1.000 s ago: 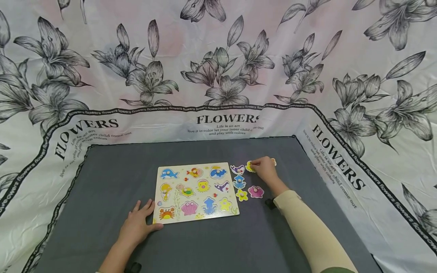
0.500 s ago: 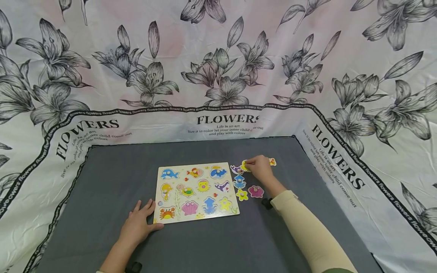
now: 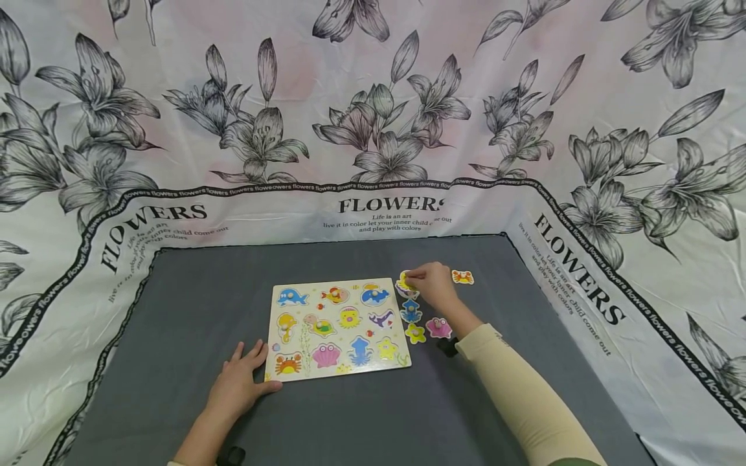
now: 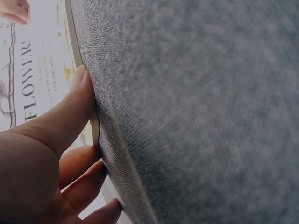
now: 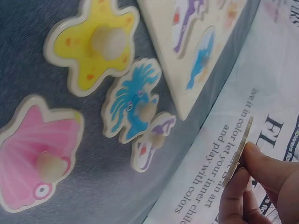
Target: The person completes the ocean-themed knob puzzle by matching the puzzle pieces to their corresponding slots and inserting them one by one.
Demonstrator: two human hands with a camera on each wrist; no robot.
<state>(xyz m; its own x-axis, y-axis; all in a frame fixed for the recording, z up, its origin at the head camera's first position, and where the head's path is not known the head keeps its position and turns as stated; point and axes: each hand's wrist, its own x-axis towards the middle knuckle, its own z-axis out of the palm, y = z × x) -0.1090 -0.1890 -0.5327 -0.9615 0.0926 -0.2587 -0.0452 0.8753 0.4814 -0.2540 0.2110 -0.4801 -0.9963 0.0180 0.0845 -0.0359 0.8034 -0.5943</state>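
Note:
Near the top right corner of the wooden puzzle board (image 3: 338, 375), my right hand (image 3: 434, 285) pinches a yellow puzzle piece (image 3: 402, 283) between thumb and fingertips. The right wrist view shows that piece edge-on, raised off the table. It overlaps the purple whale piece (image 5: 156, 140) in the head view. Below lie a blue squid piece (image 5: 135, 102), a yellow starfish piece (image 5: 93, 46) and a pink shell piece (image 5: 39, 156), each with a round knob. My left hand (image 3: 233, 385) rests at the board's lower left corner, thumb (image 4: 81, 88) against its edge, fingers spread.
An orange crab piece (image 3: 463, 277) lies behind the right hand. The board carries several colourful sea animals, some with knobs. Grey cloth (image 3: 350, 421) covers the table. A white flowered sheet (image 3: 262, 213) borders it at the back and sides.
My right hand has moved left with the yellow piece, from beside the crab piece to over the purple whale piece. The crab piece is now uncovered. My left hand stays at the board's corner.

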